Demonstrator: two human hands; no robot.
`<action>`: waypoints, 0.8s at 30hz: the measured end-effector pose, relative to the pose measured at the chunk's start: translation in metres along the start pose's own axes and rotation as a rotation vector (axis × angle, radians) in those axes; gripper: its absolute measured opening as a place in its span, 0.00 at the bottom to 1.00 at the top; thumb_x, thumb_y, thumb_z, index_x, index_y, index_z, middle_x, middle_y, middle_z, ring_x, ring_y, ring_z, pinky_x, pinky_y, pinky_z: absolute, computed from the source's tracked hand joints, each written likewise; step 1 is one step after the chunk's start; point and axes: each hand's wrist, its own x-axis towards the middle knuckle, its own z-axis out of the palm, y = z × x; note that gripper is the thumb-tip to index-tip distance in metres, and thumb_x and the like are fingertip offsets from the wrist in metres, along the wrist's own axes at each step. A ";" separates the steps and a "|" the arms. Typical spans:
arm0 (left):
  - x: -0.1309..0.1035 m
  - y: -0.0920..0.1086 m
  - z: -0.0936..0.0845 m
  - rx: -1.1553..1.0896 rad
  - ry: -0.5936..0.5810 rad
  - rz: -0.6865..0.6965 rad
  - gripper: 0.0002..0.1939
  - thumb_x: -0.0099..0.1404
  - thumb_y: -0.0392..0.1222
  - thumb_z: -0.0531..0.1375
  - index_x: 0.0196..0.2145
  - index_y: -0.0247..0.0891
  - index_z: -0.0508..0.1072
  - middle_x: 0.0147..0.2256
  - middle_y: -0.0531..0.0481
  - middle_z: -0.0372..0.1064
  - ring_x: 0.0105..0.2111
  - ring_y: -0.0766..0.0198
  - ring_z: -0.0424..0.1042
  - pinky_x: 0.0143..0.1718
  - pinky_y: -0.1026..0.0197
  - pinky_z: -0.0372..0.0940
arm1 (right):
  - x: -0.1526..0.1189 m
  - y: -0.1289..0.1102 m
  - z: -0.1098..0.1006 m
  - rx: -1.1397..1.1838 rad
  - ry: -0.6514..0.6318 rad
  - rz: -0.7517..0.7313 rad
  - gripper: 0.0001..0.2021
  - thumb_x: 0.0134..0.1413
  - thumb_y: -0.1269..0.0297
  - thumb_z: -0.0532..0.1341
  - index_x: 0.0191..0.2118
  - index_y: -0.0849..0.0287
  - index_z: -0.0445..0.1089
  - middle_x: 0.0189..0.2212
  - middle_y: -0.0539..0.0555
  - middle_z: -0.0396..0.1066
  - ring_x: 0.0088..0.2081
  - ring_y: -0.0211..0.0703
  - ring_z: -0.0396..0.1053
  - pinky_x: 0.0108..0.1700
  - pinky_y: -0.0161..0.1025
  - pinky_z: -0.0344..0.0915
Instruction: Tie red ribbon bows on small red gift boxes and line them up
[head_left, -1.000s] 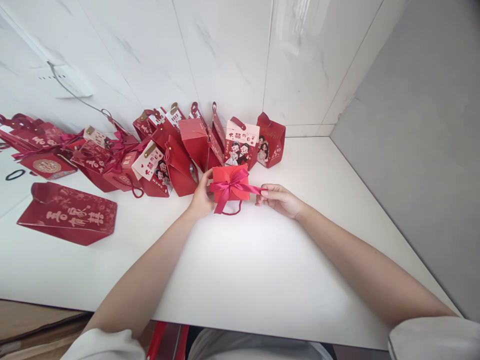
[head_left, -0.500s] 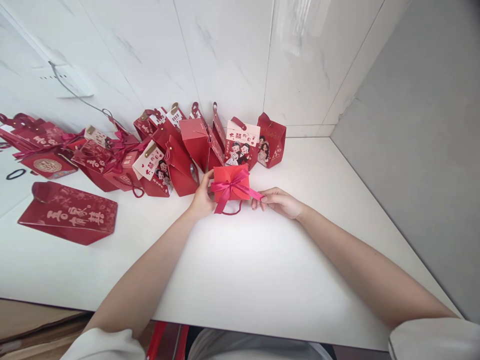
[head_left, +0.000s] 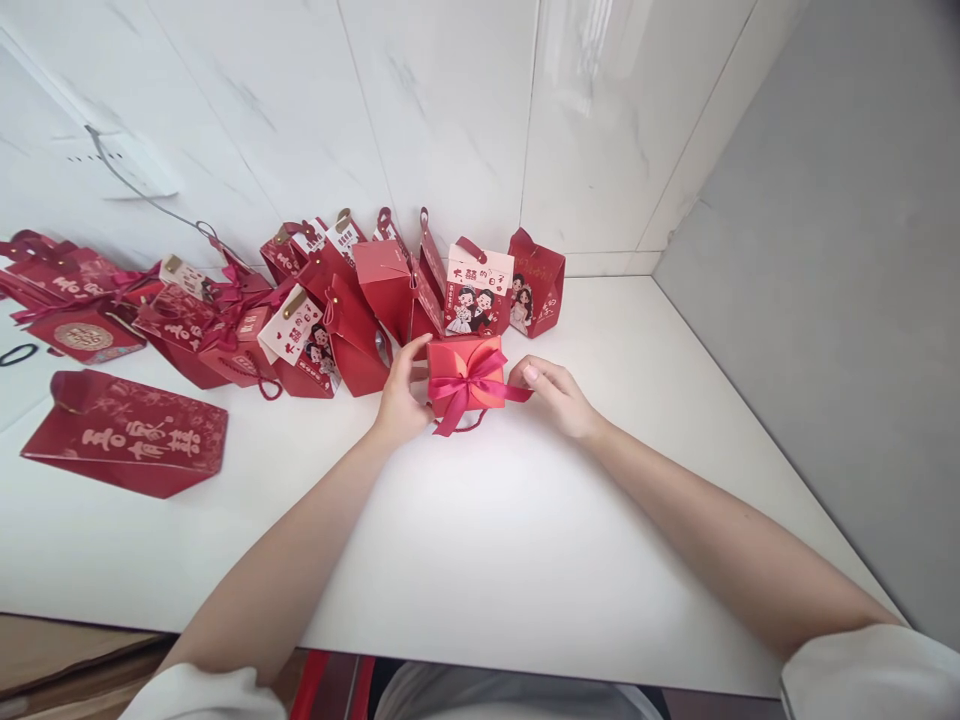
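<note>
We had a white table (head_left: 487,560) against a marbled wall (head_left: 450,100), grey panel (head_left: 840,250) at right, red gift boxes (head_left: 352,340) toward the back. Our left hand (head_left: 403,400) gripped the ribboned box (head_left: 448,358) in front of them, by its left side. Right hand (head_left: 559,395) half curled beside the ribbon tail (head_left: 517,393); couldn't tell if touching. 0.5 s earlier, we pinched that tail.
</note>
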 end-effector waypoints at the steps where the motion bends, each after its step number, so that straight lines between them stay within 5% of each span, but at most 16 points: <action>1: 0.000 0.002 0.001 0.072 0.020 0.072 0.49 0.43 0.40 0.75 0.61 0.55 0.62 0.62 0.45 0.59 0.49 0.50 0.73 0.52 0.45 0.71 | -0.001 -0.006 0.002 -0.032 0.023 -0.011 0.21 0.61 0.42 0.57 0.30 0.56 0.67 0.27 0.50 0.66 0.31 0.40 0.62 0.38 0.39 0.61; 6: -0.002 0.009 0.002 0.308 0.112 0.312 0.48 0.48 0.36 0.72 0.64 0.47 0.58 0.64 0.41 0.56 0.61 0.47 0.63 0.53 0.49 0.70 | -0.004 -0.027 0.014 -0.148 0.097 -0.050 0.15 0.58 0.49 0.63 0.32 0.56 0.67 0.30 0.51 0.69 0.31 0.40 0.64 0.37 0.39 0.62; 15: -0.007 0.015 0.000 0.529 0.158 0.375 0.47 0.50 0.31 0.69 0.65 0.47 0.56 0.65 0.41 0.55 0.63 0.47 0.60 0.59 0.47 0.65 | -0.011 -0.015 0.033 -0.102 0.140 -0.002 0.12 0.57 0.53 0.65 0.37 0.56 0.69 0.26 0.49 0.67 0.26 0.38 0.63 0.31 0.38 0.62; 20: -0.009 0.016 0.001 0.599 0.155 0.381 0.46 0.51 0.31 0.69 0.64 0.48 0.57 0.65 0.41 0.56 0.62 0.46 0.62 0.59 0.46 0.64 | -0.013 -0.011 0.036 -0.213 0.253 -0.055 0.11 0.57 0.53 0.65 0.32 0.55 0.71 0.33 0.53 0.72 0.32 0.42 0.68 0.35 0.40 0.64; 24: -0.008 0.015 0.000 0.581 0.162 0.377 0.47 0.50 0.31 0.69 0.65 0.48 0.58 0.64 0.42 0.57 0.62 0.46 0.63 0.60 0.47 0.64 | -0.014 -0.010 0.039 -0.100 0.205 0.036 0.12 0.59 0.51 0.63 0.36 0.55 0.72 0.33 0.53 0.75 0.33 0.43 0.71 0.38 0.42 0.67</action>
